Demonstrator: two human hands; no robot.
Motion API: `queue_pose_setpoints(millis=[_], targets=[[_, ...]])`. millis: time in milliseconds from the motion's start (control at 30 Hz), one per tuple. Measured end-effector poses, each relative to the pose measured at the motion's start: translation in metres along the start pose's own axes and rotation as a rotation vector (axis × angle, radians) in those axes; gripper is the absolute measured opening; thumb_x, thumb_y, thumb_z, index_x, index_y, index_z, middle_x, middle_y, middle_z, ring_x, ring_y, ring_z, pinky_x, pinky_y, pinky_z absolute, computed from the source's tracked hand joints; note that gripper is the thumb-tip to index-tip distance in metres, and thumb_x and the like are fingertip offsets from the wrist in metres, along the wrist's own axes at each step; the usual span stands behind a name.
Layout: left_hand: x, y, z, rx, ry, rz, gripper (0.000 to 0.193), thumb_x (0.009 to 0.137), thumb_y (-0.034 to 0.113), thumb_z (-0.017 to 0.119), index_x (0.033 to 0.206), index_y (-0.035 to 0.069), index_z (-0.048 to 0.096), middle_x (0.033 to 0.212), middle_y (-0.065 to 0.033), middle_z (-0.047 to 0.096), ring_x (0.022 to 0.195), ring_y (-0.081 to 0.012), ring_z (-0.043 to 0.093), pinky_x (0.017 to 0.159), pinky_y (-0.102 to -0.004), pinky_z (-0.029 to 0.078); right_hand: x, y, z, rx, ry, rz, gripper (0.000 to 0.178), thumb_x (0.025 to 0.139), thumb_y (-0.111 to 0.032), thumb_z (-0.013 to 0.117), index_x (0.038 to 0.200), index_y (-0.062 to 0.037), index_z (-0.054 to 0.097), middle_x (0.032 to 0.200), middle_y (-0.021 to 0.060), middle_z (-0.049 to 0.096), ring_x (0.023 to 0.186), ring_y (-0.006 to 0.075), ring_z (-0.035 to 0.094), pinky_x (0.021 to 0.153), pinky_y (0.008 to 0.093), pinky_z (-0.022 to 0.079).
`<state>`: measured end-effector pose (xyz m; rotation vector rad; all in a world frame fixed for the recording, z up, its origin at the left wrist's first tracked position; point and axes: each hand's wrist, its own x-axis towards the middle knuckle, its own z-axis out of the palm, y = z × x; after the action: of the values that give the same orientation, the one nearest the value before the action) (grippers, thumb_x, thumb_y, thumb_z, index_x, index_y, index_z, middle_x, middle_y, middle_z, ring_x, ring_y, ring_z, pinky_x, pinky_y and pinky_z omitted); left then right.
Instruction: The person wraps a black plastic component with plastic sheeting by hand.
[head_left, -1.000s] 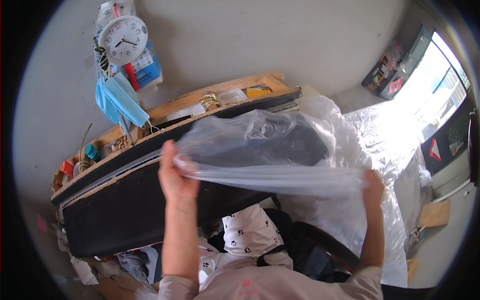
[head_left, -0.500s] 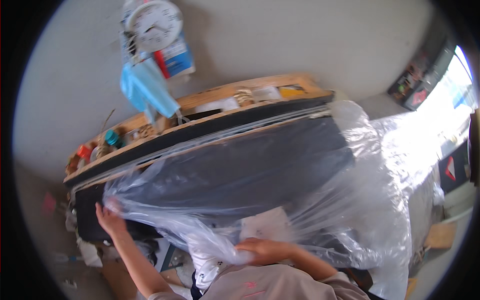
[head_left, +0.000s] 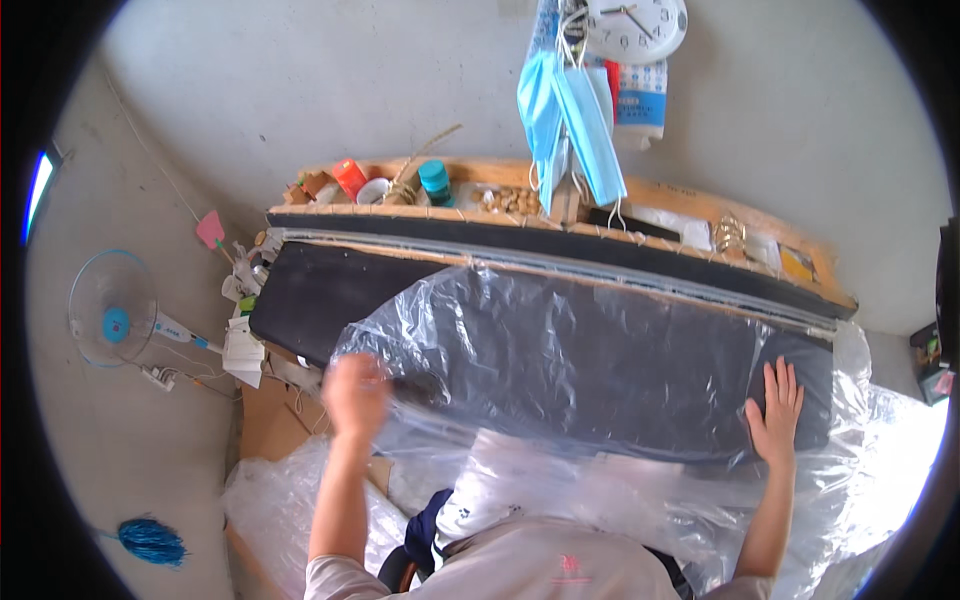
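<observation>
A clear plastic sheet (head_left: 540,350) lies over most of a long black padded surface (head_left: 325,290), whose left end is uncovered. My left hand (head_left: 357,395), smeared by motion, is closed in a fist at the sheet's left edge, and the film gathers at it. Toward the right end, my right hand (head_left: 777,410) rests flat on the film with its fingers stretched out. The rest of the sheet hangs loosely over the near side, across my lap and off to the right.
Behind the padding runs a wooden trough (head_left: 690,200) with a red-capped container (head_left: 349,178), a teal-capped bottle (head_left: 435,182) and twine. Blue face masks (head_left: 570,125) hang beneath a wall clock (head_left: 636,25). A fan (head_left: 116,323) stands left; crumpled plastic (head_left: 275,495) lies near the floor.
My view has swung left. My right hand has let go of the bunched film near my body and moved out flat onto the right part. The sheet lies flatter over the padding.
</observation>
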<state>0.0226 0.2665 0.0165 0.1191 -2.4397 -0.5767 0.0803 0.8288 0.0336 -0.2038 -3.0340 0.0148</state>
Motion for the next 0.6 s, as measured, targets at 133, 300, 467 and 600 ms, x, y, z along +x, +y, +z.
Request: queue_pose_setpoints(millis=[133,300,467,600], targets=[[0.044,0.086,0.035,-0.020,-0.374,0.418,0.027,0.075,0.019,0.063,0.098,0.006,0.058,0.101,-0.0133,0.058,0.095,-0.0287,0.054,0.084,-0.0373,0.042,0.037,-0.017,-0.005,0.099,0.074,-0.131,0.057,0.079,-0.034,0.055,0.127,-0.0085,0.040,0.138,0.0129,0.031,0.129,0.0327,0.023,0.103,0.0514,0.014],[0.069,0.006,0.046,0.548,-0.436,-0.206,0.060,0.083,0.054,0.042,0.133,0.022,0.035,0.140,-0.0117,0.028,0.130,-0.0329,0.023,0.096,-0.0650,0.013,-0.011,-0.035,-0.013,0.061,-0.076,-0.205,0.057,0.079,-0.034,0.055,0.127,-0.0079,0.040,0.139,0.0132,0.027,0.130,0.0326,0.019,0.103,0.0538,0.013],[0.114,0.014,0.066,0.616,-0.431,-0.293,0.063,0.082,0.062,0.036,0.133,0.024,0.035,0.141,-0.0072,0.028,0.129,-0.0331,0.024,0.099,-0.0593,0.020,0.008,0.014,-0.051,0.591,0.144,0.107,0.030,0.082,-0.027,0.054,0.104,-0.0076,0.059,0.086,0.0088,0.063,0.093,0.0266,0.057,0.088,0.0562,0.033],[0.110,-0.075,0.062,0.570,-0.326,0.035,0.049,0.088,0.036,0.048,0.122,0.001,0.046,0.125,-0.0194,0.046,0.116,-0.0306,0.043,0.098,-0.0399,0.032,0.030,0.019,-0.002,0.051,0.178,-0.104,0.052,0.076,-0.049,0.055,0.118,-0.0199,0.050,0.130,0.0087,0.041,0.123,0.0293,0.032,0.093,0.0589,0.024]])
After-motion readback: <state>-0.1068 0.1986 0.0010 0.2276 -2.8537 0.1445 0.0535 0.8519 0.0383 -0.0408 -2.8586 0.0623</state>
